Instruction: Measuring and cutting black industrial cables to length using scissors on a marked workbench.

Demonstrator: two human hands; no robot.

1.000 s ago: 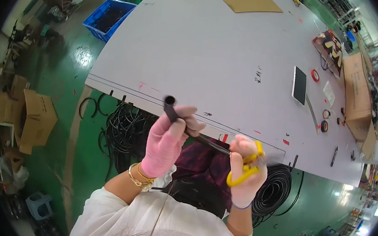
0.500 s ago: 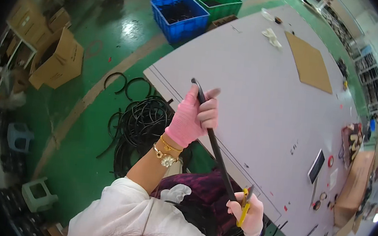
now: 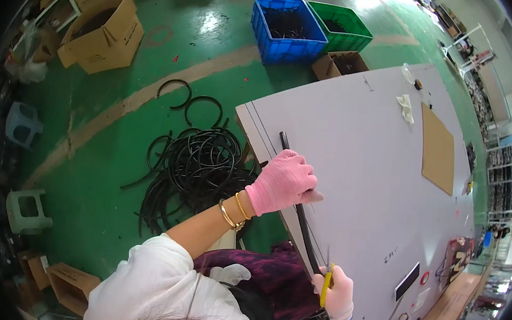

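My left hand [image 3: 284, 184], in a pink glove, is wrapped round a black rubber-like strip [image 3: 306, 231] near its far end. A short piece of the strip pokes out beyond the fist, over the table's left edge. Nearer to me, my gloved right hand [image 3: 340, 296] pinches the strip's near end. The same hand holds yellow-handled scissors [image 3: 326, 288], their blades pointing away from me. Between the two hands the strip runs nearly straight along the edge of the pale table [image 3: 354, 150].
A tangled heap of black strips [image 3: 201, 161] lies on the green floor left of the table. Beyond stand a blue crate [image 3: 287, 52], a green crate [image 3: 355, 39] and cardboard boxes. On the table are a cardboard sheet [image 3: 437, 151], a phone-like device [image 3: 407, 282] and tape rolls.
My left hand has turned over, its back now upward, and has come lower on the strip toward the table edge. The view has shifted. My right hand keeps the scissors and strip.
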